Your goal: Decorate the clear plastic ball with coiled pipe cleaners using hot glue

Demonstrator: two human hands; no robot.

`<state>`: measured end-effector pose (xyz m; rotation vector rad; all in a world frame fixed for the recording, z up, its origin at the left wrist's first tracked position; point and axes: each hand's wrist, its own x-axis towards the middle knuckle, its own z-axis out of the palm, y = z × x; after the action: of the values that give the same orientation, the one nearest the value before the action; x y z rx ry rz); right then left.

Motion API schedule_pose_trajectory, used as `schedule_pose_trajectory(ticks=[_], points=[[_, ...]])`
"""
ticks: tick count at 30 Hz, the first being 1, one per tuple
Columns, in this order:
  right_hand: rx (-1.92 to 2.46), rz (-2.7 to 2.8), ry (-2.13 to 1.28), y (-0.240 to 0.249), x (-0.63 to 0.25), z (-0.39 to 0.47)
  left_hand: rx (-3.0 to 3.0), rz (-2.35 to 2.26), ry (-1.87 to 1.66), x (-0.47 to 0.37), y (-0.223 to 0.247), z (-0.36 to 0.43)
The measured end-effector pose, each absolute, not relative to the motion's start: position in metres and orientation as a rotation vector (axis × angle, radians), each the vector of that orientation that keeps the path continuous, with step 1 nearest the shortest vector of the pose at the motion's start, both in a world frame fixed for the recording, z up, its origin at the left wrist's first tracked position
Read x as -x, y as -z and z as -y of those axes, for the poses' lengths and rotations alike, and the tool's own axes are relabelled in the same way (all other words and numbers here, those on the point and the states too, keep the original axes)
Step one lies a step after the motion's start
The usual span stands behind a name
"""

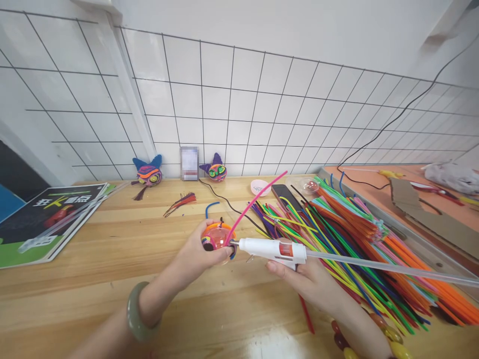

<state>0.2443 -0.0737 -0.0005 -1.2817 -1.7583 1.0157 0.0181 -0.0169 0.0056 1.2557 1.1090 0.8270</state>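
My left hand [205, 249] is closed around a clear plastic ball [217, 235] partly covered with orange, pink and multicoloured pipe cleaner. A long pink pipe cleaner [254, 199] sticks up from the ball toward the upper right. In my right hand [299, 274] is a white hot glue gun [265, 249], with a long clear glue stick [374, 267] running out of its back. The gun's metal nozzle meets the right side of the ball near my left thumb; whether glue is coming out is too small to tell.
A pile of colourful pipe cleaners [337, 239] spreads over the right of the wooden table [112, 294], beside a phone [284, 194] and a pink dish [261, 188]. Two eared craft heads, one blue-eared [148, 172], one purple-eared [217, 169], stand by the wall. Books [48, 219] lie left.
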Motion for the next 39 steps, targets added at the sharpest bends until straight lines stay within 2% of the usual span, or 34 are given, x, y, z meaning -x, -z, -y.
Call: schedule_pose_trajectory(ticks=[39], points=[[1.333,1.878,-0.876,-0.0024,-0.2425,0.0757,-1.260,-1.121,-0.787,-0.0178,-0.0042,0.0135]])
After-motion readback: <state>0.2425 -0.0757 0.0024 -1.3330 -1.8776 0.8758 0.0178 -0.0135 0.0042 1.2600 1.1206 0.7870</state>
